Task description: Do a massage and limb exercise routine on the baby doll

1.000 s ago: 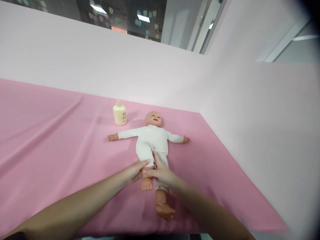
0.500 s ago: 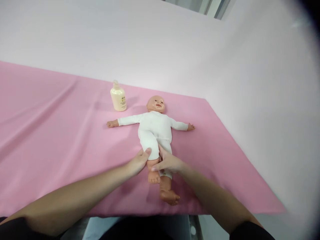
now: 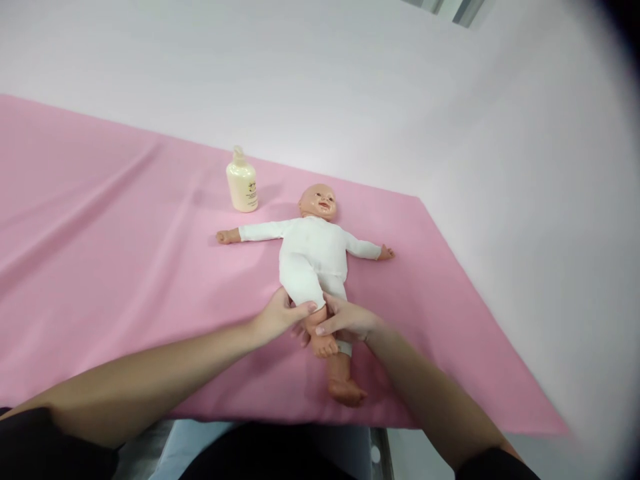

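A baby doll (image 3: 315, 247) with a white cloth body lies on its back, arms spread and head at the far side. Its leg on the left is raised a little, between my two hands. My left hand (image 3: 280, 317) is closed around the lower part of that leg, thumb on top near the trouser hem. From the other side my right hand (image 3: 347, 321) wraps the same leg, its thumb across the ankle. Some fingers are hidden beneath. The doll's other leg (image 3: 340, 373) rests flat, partly covered by my right hand.
A cream pump bottle (image 3: 243, 187) stands upright beyond the doll's arm on the left. Pink cloth (image 3: 125, 267) covers the table, with its front edge close to my body. A pale wall (image 3: 250, 80) rises behind.
The held leg has turned and its foot has shifted right, over the other leg. My left hand's thumb has moved right, toward the hem. The camera view has shifted slightly.
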The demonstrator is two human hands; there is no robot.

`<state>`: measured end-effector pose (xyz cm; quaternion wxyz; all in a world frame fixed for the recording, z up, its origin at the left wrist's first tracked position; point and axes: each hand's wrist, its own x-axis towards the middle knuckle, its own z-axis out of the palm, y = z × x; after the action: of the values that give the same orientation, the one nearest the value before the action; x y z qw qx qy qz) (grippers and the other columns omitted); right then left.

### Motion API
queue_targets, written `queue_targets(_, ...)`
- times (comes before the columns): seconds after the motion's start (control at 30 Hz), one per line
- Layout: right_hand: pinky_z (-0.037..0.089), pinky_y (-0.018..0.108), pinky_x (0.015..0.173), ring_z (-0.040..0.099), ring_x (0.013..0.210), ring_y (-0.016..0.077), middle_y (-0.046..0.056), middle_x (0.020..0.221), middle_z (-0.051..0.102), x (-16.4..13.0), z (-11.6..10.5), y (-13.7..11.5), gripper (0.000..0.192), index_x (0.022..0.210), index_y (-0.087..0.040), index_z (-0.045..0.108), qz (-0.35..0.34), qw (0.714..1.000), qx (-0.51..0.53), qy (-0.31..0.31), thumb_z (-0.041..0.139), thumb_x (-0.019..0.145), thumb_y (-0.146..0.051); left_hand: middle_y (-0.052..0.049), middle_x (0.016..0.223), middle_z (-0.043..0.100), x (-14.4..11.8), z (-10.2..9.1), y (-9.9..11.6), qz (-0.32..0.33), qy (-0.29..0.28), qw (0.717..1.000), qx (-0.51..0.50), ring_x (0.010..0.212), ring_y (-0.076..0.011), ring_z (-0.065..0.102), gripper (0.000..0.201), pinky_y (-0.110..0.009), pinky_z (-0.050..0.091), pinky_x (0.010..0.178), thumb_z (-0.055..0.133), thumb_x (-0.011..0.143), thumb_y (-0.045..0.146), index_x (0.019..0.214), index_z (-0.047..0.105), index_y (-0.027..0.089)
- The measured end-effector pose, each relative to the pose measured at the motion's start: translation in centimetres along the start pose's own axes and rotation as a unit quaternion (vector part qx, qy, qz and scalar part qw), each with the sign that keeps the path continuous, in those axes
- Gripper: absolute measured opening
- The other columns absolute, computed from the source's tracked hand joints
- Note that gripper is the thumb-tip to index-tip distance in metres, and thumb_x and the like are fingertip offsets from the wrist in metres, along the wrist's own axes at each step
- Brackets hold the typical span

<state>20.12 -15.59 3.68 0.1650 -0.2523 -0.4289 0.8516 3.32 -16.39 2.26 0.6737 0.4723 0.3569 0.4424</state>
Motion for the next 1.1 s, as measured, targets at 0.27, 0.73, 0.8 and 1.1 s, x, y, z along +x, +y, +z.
queue_targets(0.27, 0.041, 0.021, 0.04, 0.05, 0.041, 0.0088, -0.001, 0.048, 0.056, 0.3, -0.7, 0.9, 0.036, 0.062, -0.015, 0.056, -0.015, 0.994, -0.062, 0.088, 0.07, 0.068, -0.047, -0.008, 0.097, 0.07, 0.3, -0.1, -0.4, 0.025, 0.003, 1.0, -0.011, 0.095, -0.0255, 0.062, 0.035, -0.033, 0.048, 0.085, 0.076, 0.064, 0.021, 0.096, 0.066, 0.013)
queue_targets(0.73, 0.047, 0.027, 0.042, 0.056, 0.045, 0.0153, 0.001, 0.054, 0.059, 0.1, -0.6, 1.3, 0.07, 0.112, -0.019, 0.058, 0.059, 0.974, -0.039, 0.213, 0.035, 0.079, -0.077, -0.01, 0.112, 0.066, 0.6, -0.6, -0.4, -0.001, -0.023, 0.997, -0.075, 0.113, -0.029, 0.056, 0.064, -0.037, 0.041, 0.099, 0.085, 0.047, 0.013, 0.108, 0.062, 0.014)
queue_targets(0.8, 0.047, 0.027, 0.041, 0.056, 0.044, 0.0149, 0.0, 0.053, 0.059, 0.2, -0.3, 1.3, 0.072, 0.112, -0.019, 0.057, 0.052, 0.977, -0.038, 0.206, 0.033, 0.078, -0.078, -0.01, 0.111, 0.066, 0.6, -0.7, -0.5, 0.01, -0.035, 0.997, -0.066, 0.113, -0.0295, 0.056, 0.063, -0.037, 0.042, 0.098, 0.085, 0.048, 0.012, 0.108, 0.063, 0.014)
queue_targets(1.1, 0.051, 0.028, 0.058, 0.063, 0.069, 0.0164, 0.003, 0.075, 0.064, 0.2, -0.3, 1.3, 0.063, 0.106, -0.016, 0.054, -0.07, 0.995, -0.067, 0.036, 0.073, 0.063, -0.058, -0.009, 0.086, 0.071, 0.4, -0.8, 0.1, -0.025, -0.031, 0.997, -0.061, 0.087, -0.0266, 0.067, 0.038, -0.032, 0.053, 0.075, 0.082, 0.055, 0.017, 0.089, 0.065, 0.013)
